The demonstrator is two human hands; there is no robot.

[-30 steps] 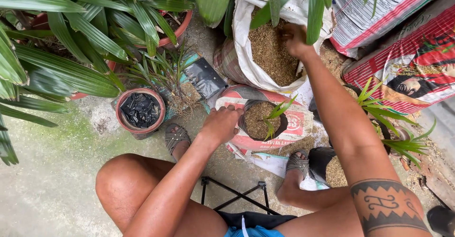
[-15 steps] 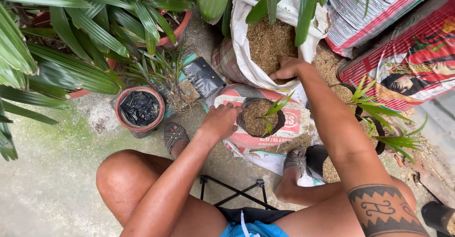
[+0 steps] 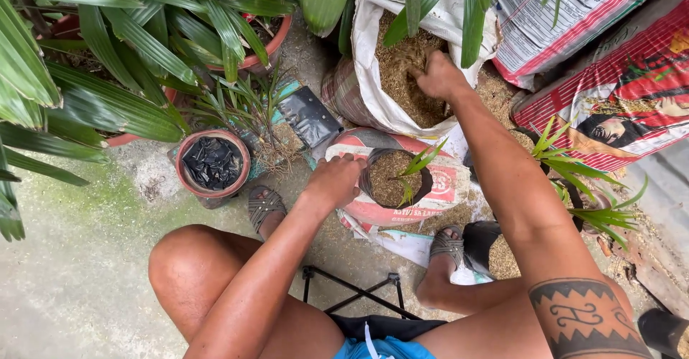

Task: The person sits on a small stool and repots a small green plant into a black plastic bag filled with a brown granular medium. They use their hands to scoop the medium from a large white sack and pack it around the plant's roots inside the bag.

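Observation:
My left hand (image 3: 336, 180) grips the rim of a small black grow bag (image 3: 393, 180) filled with brown soil mix, where a small green seedling (image 3: 420, 164) stands at its right side. The bag rests on a flat red and white sack (image 3: 445, 194). My right hand (image 3: 438, 76) reaches into a large open white sack (image 3: 366, 58) of brown husk mix and is closed on a handful of it.
A terracotta pot (image 3: 213, 164) holding crumpled black plastic stands at left. Big palm plants in red pots (image 3: 258, 50) fill the upper left. Printed sacks (image 3: 617, 93) lean at right, with another bagged seedling (image 3: 574, 187) beside them. A folding stool frame (image 3: 352, 291) sits between my legs.
My right hand came back from the white sack toward the grow bag, then returned into the sack. My left hand stayed on the bag's rim.

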